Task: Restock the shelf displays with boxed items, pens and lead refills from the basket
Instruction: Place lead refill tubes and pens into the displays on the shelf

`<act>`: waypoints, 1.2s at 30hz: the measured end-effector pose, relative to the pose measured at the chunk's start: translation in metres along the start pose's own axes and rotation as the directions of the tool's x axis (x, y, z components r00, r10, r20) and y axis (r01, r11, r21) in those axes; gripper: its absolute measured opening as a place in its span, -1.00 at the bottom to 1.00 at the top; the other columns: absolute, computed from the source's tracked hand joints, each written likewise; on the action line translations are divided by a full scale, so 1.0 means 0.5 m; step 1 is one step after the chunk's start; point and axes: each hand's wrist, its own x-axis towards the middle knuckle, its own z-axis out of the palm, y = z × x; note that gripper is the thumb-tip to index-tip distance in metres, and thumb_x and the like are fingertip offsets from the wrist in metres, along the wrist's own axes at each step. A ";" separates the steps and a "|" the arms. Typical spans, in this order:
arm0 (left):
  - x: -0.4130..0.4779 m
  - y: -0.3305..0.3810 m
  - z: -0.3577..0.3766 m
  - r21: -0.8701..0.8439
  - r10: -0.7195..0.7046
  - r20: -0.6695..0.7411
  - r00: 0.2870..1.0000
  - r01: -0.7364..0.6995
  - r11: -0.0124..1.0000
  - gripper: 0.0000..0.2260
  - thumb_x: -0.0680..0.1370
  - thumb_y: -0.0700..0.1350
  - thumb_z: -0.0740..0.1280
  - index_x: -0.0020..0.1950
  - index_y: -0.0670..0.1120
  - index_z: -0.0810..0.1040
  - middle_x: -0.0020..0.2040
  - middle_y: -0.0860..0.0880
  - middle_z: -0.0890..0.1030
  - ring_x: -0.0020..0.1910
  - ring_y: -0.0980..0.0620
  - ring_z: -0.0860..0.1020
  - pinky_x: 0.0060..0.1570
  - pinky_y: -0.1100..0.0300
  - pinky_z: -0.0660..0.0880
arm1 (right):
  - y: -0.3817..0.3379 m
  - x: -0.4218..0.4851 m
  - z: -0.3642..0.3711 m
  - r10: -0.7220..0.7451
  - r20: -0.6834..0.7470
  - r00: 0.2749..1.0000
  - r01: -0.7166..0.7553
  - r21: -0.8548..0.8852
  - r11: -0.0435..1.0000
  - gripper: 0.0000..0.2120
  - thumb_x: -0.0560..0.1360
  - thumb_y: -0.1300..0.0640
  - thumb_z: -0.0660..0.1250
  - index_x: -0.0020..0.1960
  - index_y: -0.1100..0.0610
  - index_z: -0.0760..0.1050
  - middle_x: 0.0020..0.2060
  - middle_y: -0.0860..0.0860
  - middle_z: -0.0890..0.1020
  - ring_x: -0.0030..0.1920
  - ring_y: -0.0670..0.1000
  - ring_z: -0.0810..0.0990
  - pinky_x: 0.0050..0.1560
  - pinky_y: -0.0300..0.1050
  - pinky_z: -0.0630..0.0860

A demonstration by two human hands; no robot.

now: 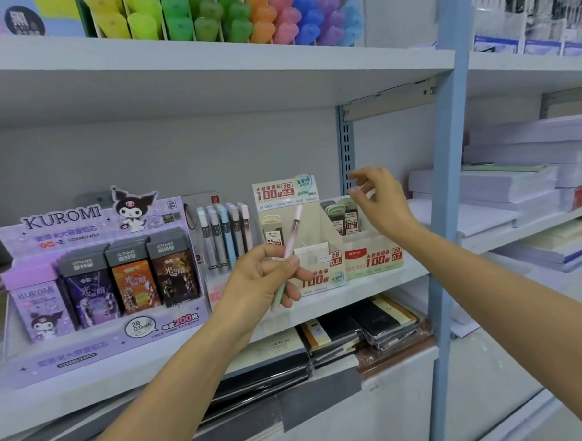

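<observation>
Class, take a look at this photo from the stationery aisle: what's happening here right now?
A person is restocking a stationery shelf. Their left hand holds a pink-and-green pen in front of the beige lead refill display. Their right hand hovers with relaxed fingers over the neighbouring 0.7 refill box, holding nothing visible. The pen rack stands just left, beside the Kuromi display.

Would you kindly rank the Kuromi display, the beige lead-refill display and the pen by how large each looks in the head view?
1. Kuromi display, clearly the largest.
2. Beige lead-refill display.
3. Pen, the smallest, even though it is held nearer the camera.
</observation>
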 end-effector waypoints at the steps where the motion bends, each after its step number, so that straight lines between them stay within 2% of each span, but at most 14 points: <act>1: -0.002 0.001 0.000 0.007 0.002 -0.002 1.000 -0.002 1.000 -0.77 0.57 -0.19 0.32 0.19 -0.23 0.44 -0.14 -0.18 0.70 -0.42 0.05 0.53 -0.40 0.25 0.51 | -0.019 -0.010 -0.004 -0.023 -0.021 1.000 0.026 0.109 0.994 -0.73 0.60 0.13 0.26 0.29 0.10 0.48 0.16 0.04 0.53 -0.03 -0.10 0.52 -0.01 -0.34 0.45; 2: -0.003 0.001 0.001 0.014 0.004 -0.004 1.000 -0.004 1.000 -0.78 0.57 -0.19 0.32 0.18 -0.23 0.45 -0.15 -0.18 0.70 -0.43 0.05 0.53 -0.42 0.26 0.50 | -0.040 -0.022 -0.008 -0.036 0.012 0.999 0.031 0.250 0.968 -0.73 0.60 0.10 0.25 0.28 0.10 0.48 0.13 0.02 0.56 -0.07 -0.11 0.56 -0.06 -0.34 0.49; 4: -0.008 0.002 0.002 0.020 0.011 -0.012 1.000 -0.011 1.000 -0.78 0.57 -0.20 0.32 0.18 -0.24 0.45 -0.16 -0.18 0.70 -0.45 0.06 0.52 -0.45 0.28 0.47 | -0.084 -0.046 -0.017 -0.092 0.220 0.971 -0.036 0.519 0.854 -0.73 0.59 0.06 0.27 0.27 0.08 0.50 0.03 0.01 0.63 -0.13 -0.07 0.64 -0.13 -0.26 0.57; 7: -0.018 0.007 0.000 0.017 0.030 -0.026 0.999 -0.030 0.999 -0.79 0.58 -0.20 0.31 0.18 -0.25 0.46 -0.18 -0.16 0.70 -0.45 0.05 0.52 -0.45 0.27 0.47 | -0.125 -0.076 -0.015 -0.243 0.460 0.854 -0.155 0.671 0.726 -0.74 0.53 0.13 0.37 0.22 0.06 0.55 -0.05 0.08 0.68 -0.09 0.05 0.67 -0.08 -0.19 0.59; 10: -0.033 0.016 -0.008 -0.007 0.054 -0.025 0.998 -0.054 0.998 -0.82 0.59 -0.19 0.29 0.15 -0.24 0.47 -0.18 -0.15 0.70 -0.44 0.06 0.55 -0.44 0.29 0.49 | -0.147 -0.089 -0.001 -0.231 0.465 0.855 -0.233 0.742 0.628 -0.73 0.49 0.27 0.40 0.19 0.20 0.55 -0.10 0.10 0.69 -0.10 0.05 0.67 -0.10 -0.21 0.58; 14: -0.058 0.027 -0.025 -0.017 0.041 -0.027 0.999 -0.041 0.999 -0.82 0.60 -0.17 0.28 0.17 -0.21 0.47 -0.12 -0.14 0.71 -0.32 0.01 0.63 -0.29 0.21 0.60 | -0.174 -0.096 0.006 -0.228 0.492 0.840 -0.274 0.748 0.605 -0.80 0.49 0.28 0.39 0.11 0.19 0.57 -0.10 0.12 0.71 -0.09 0.05 0.69 -0.11 -0.20 0.60; 16: -0.070 0.028 -0.044 0.127 0.119 -0.113 0.986 -0.105 0.986 -0.79 0.58 -0.13 0.31 0.20 -0.14 0.48 -0.05 -0.09 0.69 -0.19 0.05 0.65 -0.20 0.24 0.61 | -0.191 -0.093 0.006 -0.208 0.473 0.856 -0.264 0.747 0.610 -0.84 0.50 0.29 0.38 0.08 0.21 0.57 -0.12 0.14 0.71 -0.13 0.05 0.69 -0.13 -0.22 0.61; 19: -0.091 0.023 -0.091 0.596 0.412 -0.213 0.886 -0.215 0.773 -0.81 0.57 -0.11 0.33 0.18 -0.03 0.48 0.05 0.08 0.57 -0.02 0.16 0.55 -0.06 0.29 0.51 | -0.219 -0.074 0.007 -0.103 0.339 0.935 -0.196 0.736 0.648 -0.87 0.51 0.33 0.35 0.05 0.24 0.56 -0.17 0.14 0.69 -0.18 0.02 0.68 -0.14 -0.24 0.60; 21: -0.108 0.016 -0.122 0.800 0.524 -0.143 0.840 -0.213 0.560 -0.77 0.57 -0.16 0.32 0.23 -0.04 0.48 0.14 0.08 0.53 0.14 0.09 0.48 0.12 0.23 0.40 | -0.234 -0.059 0.011 -0.055 0.243 0.968 -0.140 0.712 0.688 -0.87 0.52 0.34 0.35 0.07 0.27 0.54 -0.17 0.17 0.66 -0.20 0.03 0.67 -0.14 -0.24 0.60; 23: -0.121 0.002 -0.146 0.922 0.493 -0.030 0.869 -0.166 0.349 -0.65 0.56 -0.17 0.32 0.34 -0.08 0.44 0.31 0.01 0.48 0.35 0.02 0.36 0.30 0.20 0.24 | -0.248 -0.048 0.023 -0.049 0.197 0.979 -0.097 0.666 0.739 -0.84 0.53 0.34 0.34 0.11 0.31 0.52 -0.13 0.24 0.63 -0.17 0.06 0.66 -0.13 -0.24 0.60; 25: -0.131 -0.017 -0.161 0.967 0.423 0.062 0.904 -0.159 0.198 -0.53 0.58 -0.14 0.29 0.48 -0.09 0.32 0.50 0.00 0.30 0.49 -0.01 0.20 0.43 0.17 0.08 | -0.265 -0.045 0.042 -0.059 0.178 0.982 -0.068 0.631 0.772 -0.82 0.54 0.33 0.33 0.13 0.30 0.51 -0.12 0.24 0.61 -0.14 0.08 0.64 -0.12 -0.24 0.60; 27: -0.136 -0.027 -0.171 0.974 0.392 0.100 0.915 -0.169 0.147 -0.48 0.60 -0.12 0.25 0.54 -0.06 0.20 0.56 0.04 0.16 0.54 0.01 0.09 0.46 0.18 -0.03 | -0.283 -0.043 0.062 -0.055 0.140 0.989 -0.046 0.629 0.776 -0.83 0.54 0.32 0.32 0.14 0.28 0.51 -0.13 0.20 0.59 -0.13 0.08 0.63 -0.08 -0.20 0.62; 30: -0.136 -0.030 -0.180 0.978 0.391 0.112 0.914 -0.171 0.119 -0.43 0.60 -0.10 0.23 0.57 -0.04 0.11 0.57 0.06 0.12 0.54 0.03 0.06 0.46 0.16 -0.02 | -0.301 -0.038 0.087 -0.035 0.096 0.995 -0.036 0.647 0.761 -0.85 0.55 0.32 0.30 0.12 0.28 0.50 -0.12 0.20 0.58 -0.12 0.09 0.63 -0.02 -0.11 0.62; 36: -0.123 -0.039 -0.185 0.986 0.407 0.125 0.905 -0.160 0.053 -0.36 0.60 -0.07 0.21 0.59 -0.02 -0.07 0.59 0.06 -0.02 0.57 0.01 -0.04 0.41 0.16 -0.15 | -0.308 -0.059 0.150 -0.159 0.188 0.969 0.066 0.425 0.903 -0.86 0.55 0.25 0.34 0.11 0.21 0.54 -0.08 0.17 0.63 -0.07 0.11 0.66 0.01 -0.06 0.63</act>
